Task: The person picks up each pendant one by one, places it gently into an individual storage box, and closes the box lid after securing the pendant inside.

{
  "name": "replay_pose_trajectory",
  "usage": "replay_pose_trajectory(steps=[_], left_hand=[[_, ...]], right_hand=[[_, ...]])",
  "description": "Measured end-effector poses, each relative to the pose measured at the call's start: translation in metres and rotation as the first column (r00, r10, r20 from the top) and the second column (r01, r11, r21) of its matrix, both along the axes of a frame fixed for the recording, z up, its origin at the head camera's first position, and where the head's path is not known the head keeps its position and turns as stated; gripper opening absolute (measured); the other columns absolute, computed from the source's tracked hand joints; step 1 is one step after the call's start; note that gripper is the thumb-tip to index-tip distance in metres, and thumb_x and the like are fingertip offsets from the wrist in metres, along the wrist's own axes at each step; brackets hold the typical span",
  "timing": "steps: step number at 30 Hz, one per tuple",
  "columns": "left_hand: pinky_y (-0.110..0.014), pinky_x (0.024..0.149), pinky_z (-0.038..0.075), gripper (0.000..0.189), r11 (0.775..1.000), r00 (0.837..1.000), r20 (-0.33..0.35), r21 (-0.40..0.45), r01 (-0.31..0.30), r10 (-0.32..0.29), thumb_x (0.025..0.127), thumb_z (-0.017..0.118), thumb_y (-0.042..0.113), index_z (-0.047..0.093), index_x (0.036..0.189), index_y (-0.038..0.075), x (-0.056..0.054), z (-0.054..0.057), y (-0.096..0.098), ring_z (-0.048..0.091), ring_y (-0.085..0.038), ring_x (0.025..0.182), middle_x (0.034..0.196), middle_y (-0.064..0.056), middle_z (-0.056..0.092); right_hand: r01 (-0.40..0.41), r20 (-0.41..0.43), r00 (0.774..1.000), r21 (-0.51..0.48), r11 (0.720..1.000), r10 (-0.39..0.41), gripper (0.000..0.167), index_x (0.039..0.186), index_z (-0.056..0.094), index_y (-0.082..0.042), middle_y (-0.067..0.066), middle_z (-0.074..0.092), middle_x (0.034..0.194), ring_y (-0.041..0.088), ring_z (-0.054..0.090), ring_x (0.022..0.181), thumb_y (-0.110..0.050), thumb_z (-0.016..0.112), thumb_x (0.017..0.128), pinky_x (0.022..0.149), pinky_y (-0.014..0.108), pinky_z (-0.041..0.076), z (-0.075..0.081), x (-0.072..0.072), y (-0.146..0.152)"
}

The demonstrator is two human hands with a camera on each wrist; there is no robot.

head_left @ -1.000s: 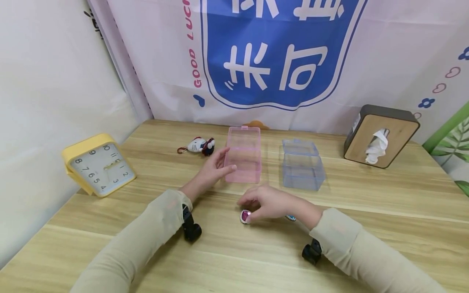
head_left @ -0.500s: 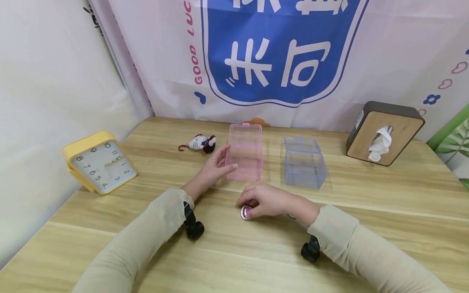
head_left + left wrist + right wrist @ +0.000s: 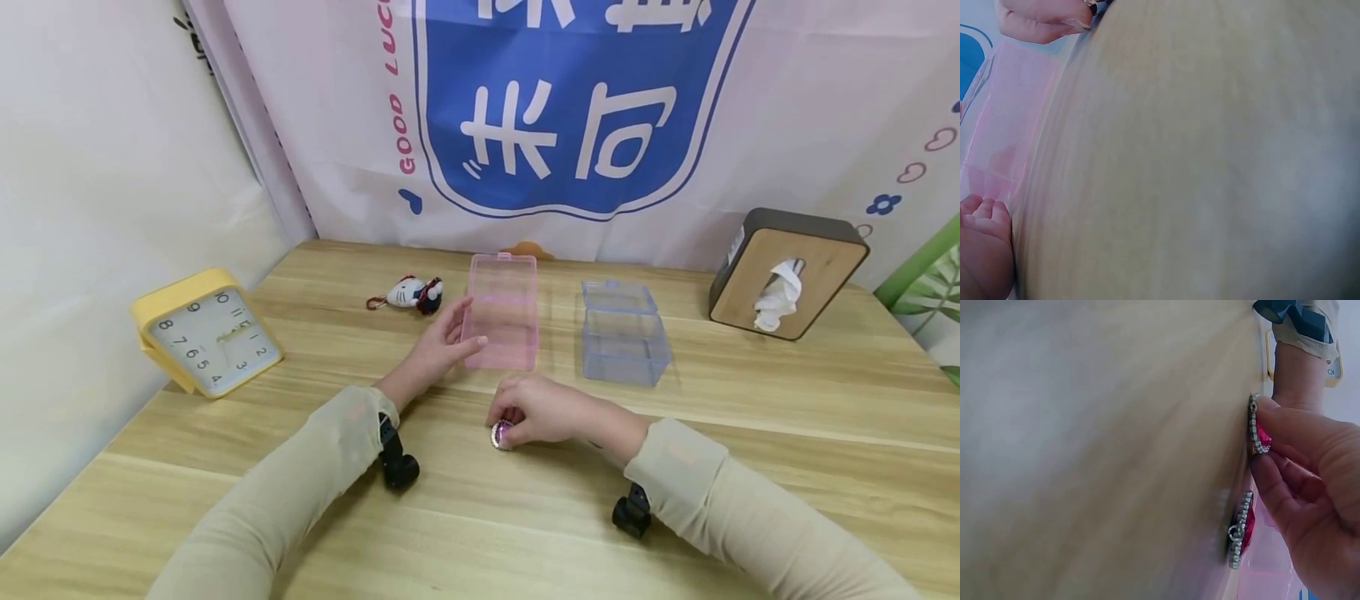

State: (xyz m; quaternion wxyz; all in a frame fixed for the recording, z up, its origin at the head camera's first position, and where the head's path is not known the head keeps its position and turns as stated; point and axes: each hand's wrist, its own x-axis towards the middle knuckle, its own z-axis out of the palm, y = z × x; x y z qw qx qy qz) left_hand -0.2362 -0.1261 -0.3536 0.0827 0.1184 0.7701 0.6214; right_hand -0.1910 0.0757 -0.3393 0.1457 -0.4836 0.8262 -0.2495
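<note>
My right hand (image 3: 551, 408) pinches a pink gem charm (image 3: 498, 433) rimmed with small clear stones. In the right wrist view the gem charm (image 3: 1259, 428) is tipped up between thumb and fingertips, close to the tabletop. A second red-pink gem charm (image 3: 1244, 531) with a metal ring lies on the table under that hand, hidden in the head view. My left hand (image 3: 435, 346) rests at the left side of a pink clear plastic box (image 3: 501, 333) with its lid up, fingers loosely spread. A bluish clear box (image 3: 622, 367), lid raised, stands to the right.
A white plush keychain (image 3: 408, 293) lies behind my left hand. The yellow clock (image 3: 210, 333) stands at the left and a tissue box (image 3: 787, 275) at the back right. A printed cloth (image 3: 570, 108) hangs behind the wooden table (image 3: 480, 533).
My right fingers have closed on the pink gem charm and tilted it up. A blue gem charm seen beneath the right wrist is now covered. The left hand stays in place.
</note>
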Motion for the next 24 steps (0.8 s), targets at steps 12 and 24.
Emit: replay_pose_trajectory(steps=[12, 24], left_hand=[[-0.034, 0.116, 0.019, 0.075, 1.000, 1.000, -0.003, 0.026, -0.008, 0.008, 0.088, 0.061, 0.008, 0.016, 0.148, 0.005, 0.009, 0.008, 0.005, 0.016, -0.025, 0.141, 0.154, -0.014, 0.012], [-0.032, 0.115, 0.022, 0.077, 0.999, 0.999, -0.026, 0.039, -0.021, 0.022, 0.087, 0.063, 0.011, 0.017, 0.148, 0.013, -0.006, -0.015, 0.000, 0.017, -0.022, 0.141, 0.155, -0.009, 0.013]], right_hand=[[0.096, 0.221, 0.971, -0.042, 0.994, -0.085, 0.011, 0.087, 0.068, -0.009, -0.005, 0.064, 0.078, 0.002, 0.056, 0.068, -0.010, 0.074, 0.077, 0.062, 0.017, 0.052, -0.002, -0.003, 0.002], [0.285, 0.414, 0.883, -0.096, 0.954, -0.222, 0.012, 0.091, 0.069, -0.009, -0.002, 0.066, 0.077, 0.010, 0.059, 0.071, -0.011, 0.071, 0.080, 0.064, 0.024, 0.053, 0.003, -0.006, 0.007]])
